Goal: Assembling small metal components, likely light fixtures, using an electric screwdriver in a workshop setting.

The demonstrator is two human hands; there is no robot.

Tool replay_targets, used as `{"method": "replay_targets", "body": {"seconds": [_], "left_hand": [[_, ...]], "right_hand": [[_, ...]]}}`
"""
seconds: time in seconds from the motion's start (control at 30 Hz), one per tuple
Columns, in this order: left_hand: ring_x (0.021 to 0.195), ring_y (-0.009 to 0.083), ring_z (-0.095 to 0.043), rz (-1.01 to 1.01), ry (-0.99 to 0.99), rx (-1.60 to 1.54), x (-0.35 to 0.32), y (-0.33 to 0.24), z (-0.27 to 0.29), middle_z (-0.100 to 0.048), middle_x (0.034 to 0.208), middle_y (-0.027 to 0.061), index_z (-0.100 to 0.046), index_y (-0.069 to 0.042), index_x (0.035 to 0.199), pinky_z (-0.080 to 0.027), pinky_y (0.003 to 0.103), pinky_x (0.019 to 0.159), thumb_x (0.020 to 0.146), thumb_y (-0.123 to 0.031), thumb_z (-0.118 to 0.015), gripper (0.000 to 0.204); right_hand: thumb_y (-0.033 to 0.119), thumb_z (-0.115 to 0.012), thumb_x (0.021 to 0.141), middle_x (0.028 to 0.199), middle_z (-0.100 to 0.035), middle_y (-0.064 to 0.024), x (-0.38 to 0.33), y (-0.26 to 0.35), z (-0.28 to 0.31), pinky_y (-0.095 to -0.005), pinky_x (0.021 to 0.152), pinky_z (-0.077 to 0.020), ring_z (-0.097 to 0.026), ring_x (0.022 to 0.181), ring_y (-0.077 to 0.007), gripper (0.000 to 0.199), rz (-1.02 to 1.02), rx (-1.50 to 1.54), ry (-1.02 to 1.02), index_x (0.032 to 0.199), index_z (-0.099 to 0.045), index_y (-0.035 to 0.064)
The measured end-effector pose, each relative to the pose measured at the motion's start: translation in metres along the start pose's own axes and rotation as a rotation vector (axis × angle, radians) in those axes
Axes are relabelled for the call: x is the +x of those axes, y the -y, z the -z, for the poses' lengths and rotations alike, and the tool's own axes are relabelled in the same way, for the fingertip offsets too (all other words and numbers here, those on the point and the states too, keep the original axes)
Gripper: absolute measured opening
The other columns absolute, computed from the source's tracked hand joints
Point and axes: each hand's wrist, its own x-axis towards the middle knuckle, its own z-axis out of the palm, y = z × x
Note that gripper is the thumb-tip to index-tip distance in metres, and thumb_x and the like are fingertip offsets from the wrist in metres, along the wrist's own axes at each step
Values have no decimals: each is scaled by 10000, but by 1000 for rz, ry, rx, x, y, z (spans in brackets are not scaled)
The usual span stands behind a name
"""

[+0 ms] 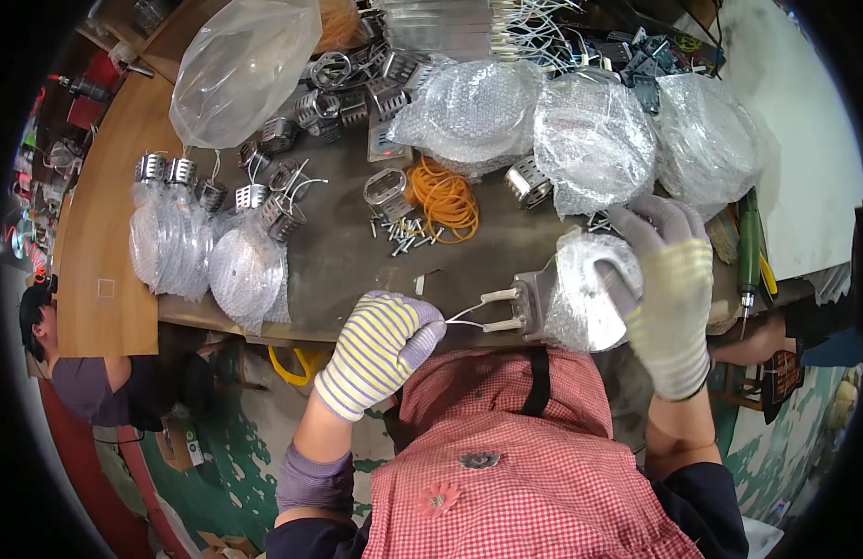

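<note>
1. Two gloved hands work at the near edge of the worktop (357, 252), in the lower middle of the frame.
2. Much of the held part is hidden: the right hand (669, 298) covers the right side of a round metal plate (590, 289), and clear wrap over the plate blurs its surface.
3. A metal bracket (529, 303) sits on the plate's left side; how it joins the plate cannot be made out.
4. Two white wires (468, 315) run left from the bracket into the left hand (380, 349); their ends vanish inside the glove's grip.
5. Left hand pose: fist curled, knuckles up, fingers pinched shut on the wires, forearm rising from the lower edge of the frame.
6. Right hand pose: fingers spread upward over the plate's rim, thumb across its face, clamping the plate upright just above the worktop edge.
7. Three bubble-wrapped bundles (594, 140) lie in the upper middle and upper right; their contents are too veiled to tell.
8. An orange coil (445, 200) and loose screws (403, 238) lie at centre, near each other.
9. Wrapped discs (245, 270) overhang the worktop edge at left, partly overlapping.
10. A clear plastic bag (240, 65) at upper left hides whatever is behind it.
11. A green tool (748, 252) at right is partly cut off by the right hand's glove.
12. Another person (87, 373) at lower left is squeezed by the lens rim.
</note>
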Motion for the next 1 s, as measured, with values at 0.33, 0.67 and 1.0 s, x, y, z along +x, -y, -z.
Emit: {"method": "replay_targets", "body": {"seconds": [0.33,0.67,1.0], "left_hand": [[773,352,-639,-12,-72,-213,3,17,1,-664,805,160,-678,-20,886,-493,409,727,870,-148,-648,132],[574,88,-552,57,-327,-249,35,48,1,-617,714,24,-641,-9,854,-432,246,534,963,-175,-594,204],[1040,348,-589,90,-495,309,70,89,9,-601,1146,190,-562,2,1236,-462,423,959,671,-208,-842,665]], "right_hand": [[227,-695,789,815,-620,-53,4,82,-76,-401,762,-464,-595,781,-243,121,220,666,184,810,-670,111],[185,-693,816,776,-618,-101,15,81,-84,-433,763,-461,-603,806,-317,131,60,746,78,846,-648,65],[158,-695,820,814,-639,-111,15,83,-81,-437,782,-468,-605,813,-323,111,11,836,67,834,-651,57]]}}
